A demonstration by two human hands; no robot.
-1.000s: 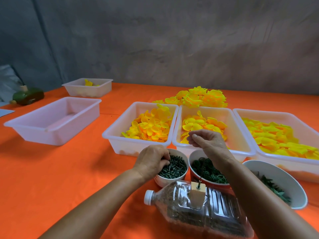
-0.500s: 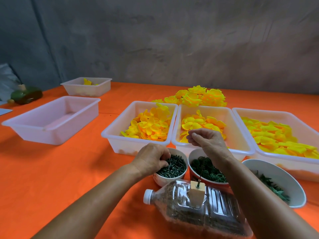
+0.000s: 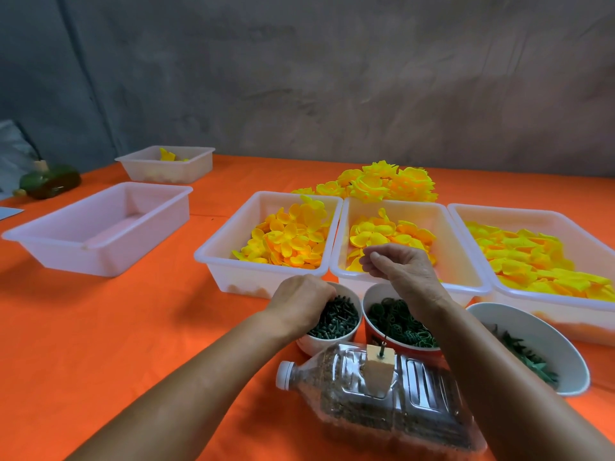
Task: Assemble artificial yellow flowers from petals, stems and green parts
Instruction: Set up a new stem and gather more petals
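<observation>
The left hand [image 3: 299,302] digs curled fingers into the cup of green pegs [image 3: 334,319]; what it grips is hidden. The right hand [image 3: 397,266] pinches a thin stem [image 3: 384,339] by its top. Petals [image 3: 289,239] lie in tubs, probably light, soft, best pinched gently at the edge.

Little changes over the second. The left hand [image 3: 301,302] sits a touch deeper over the cup of green pegs [image 3: 334,322], fingers curled into them. The right hand [image 3: 401,267] hovers marginally higher above the cup of green rings [image 3: 397,322], fingertips pinched.
</observation>
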